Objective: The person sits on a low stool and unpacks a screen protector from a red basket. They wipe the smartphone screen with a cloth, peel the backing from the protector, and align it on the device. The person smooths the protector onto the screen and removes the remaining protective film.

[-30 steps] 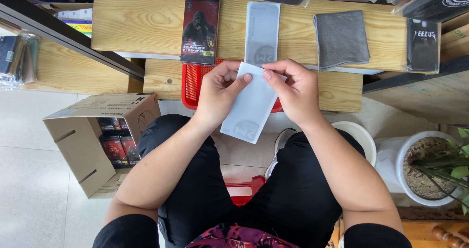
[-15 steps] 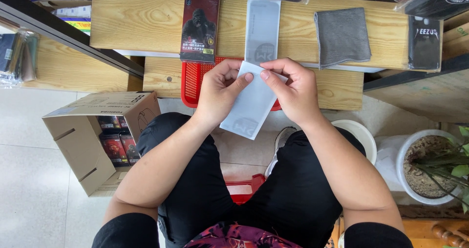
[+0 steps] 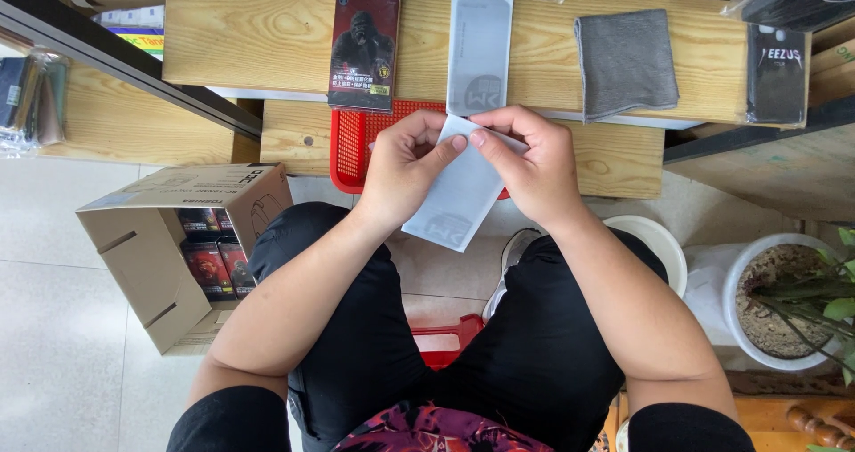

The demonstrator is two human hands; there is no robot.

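Head view: the pale translucent sleeve [image 3: 459, 194] hangs from the fingertips toward the lap, long axis slanting down and to the left, with both hands equally near at its upper end. The left hand [image 3: 405, 171] and right hand [image 3: 534, 167] pinch that top edge, fingers narrowed onto it, above the red basket [image 3: 349, 149].

The seated person wears short black sleeves [image 3: 233, 416], black trousers [image 3: 525, 345] and a purple-patterned top at six o'clock. Both forearms are bare; a grey shoe [image 3: 515, 254] shows between the knees.
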